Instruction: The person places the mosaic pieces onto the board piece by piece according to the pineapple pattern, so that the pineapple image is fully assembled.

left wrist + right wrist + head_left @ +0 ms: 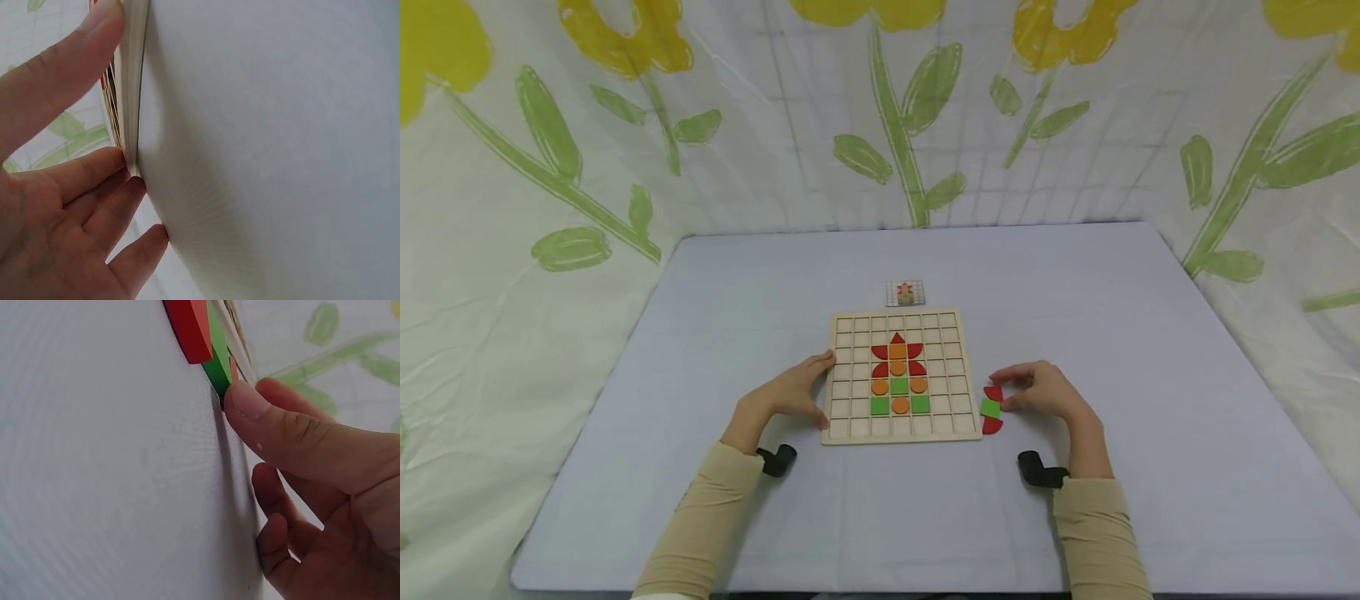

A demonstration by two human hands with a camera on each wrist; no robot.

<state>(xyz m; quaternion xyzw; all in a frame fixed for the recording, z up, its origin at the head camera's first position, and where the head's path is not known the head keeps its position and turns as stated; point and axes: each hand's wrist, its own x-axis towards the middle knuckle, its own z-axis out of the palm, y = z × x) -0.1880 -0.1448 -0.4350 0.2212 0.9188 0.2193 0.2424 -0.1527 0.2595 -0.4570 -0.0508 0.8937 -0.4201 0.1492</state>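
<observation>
A square wooden grid board (848,429) lies on the table. On it, red, orange and green tiles form a pattern, with a red triangle (897,338) at its top. My left hand (790,390) touches the board's left edge with thumb and fingers spread. Along the board's right side lie two red tiles with curved edges, one (992,426) nearer me and one (993,392) farther away, and a green square tile (990,408) between them. My right hand (1043,390) is beside these, its thumb at the green tile and index finger by the far red one.
A small card (905,292) with a printed grid pattern lies just beyond the board. The table (760,525) has a pale cover. Behind it hangs a white cloth (805,100) with painted yellow flowers. Each wrist wears a black camera mount (1037,469).
</observation>
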